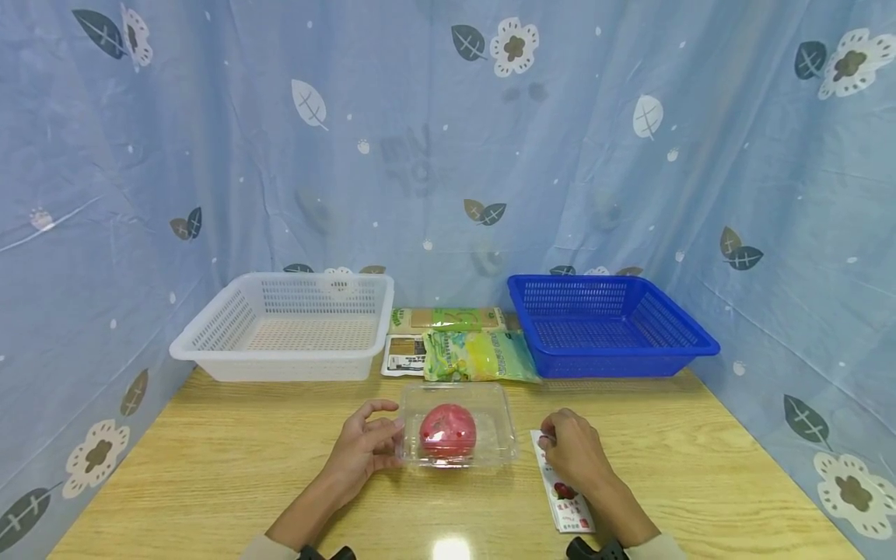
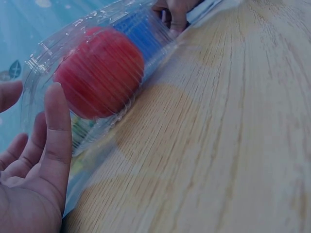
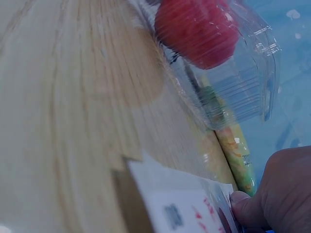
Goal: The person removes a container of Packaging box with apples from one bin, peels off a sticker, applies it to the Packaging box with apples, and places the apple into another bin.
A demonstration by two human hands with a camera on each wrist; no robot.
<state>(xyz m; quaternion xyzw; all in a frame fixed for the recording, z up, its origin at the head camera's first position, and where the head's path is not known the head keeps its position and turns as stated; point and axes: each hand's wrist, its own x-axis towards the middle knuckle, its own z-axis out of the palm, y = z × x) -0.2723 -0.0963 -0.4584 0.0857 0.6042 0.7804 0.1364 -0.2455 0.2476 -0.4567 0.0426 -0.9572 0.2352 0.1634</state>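
A clear plastic clamshell box (image 1: 494, 420) sits on the table in the middle of the head view, with a red tomato (image 1: 448, 430) inside. My left hand (image 1: 365, 445) is at the box's left side, its fingers loosely spread and the fingertips right at the wall. In the left wrist view, one extended finger (image 2: 58, 126) overlaps the box's near end. To the right of the box, my right hand (image 1: 575, 451) pinches the far end of a flat white packet (image 1: 568, 509) printed with red fruit and red lettering. The right wrist view shows the thumb (image 3: 248, 208) on the packet's edge.
A white basket (image 1: 287, 367) stands at the back left and a blue basket (image 1: 623, 365) at the back right. Between them lie a green-and-yellow bag (image 1: 479, 356), a flat dark-and-white packet (image 1: 404, 356) and a long green-and-tan pack (image 1: 455, 318). A blue patterned curtain (image 1: 420, 155) hangs behind.
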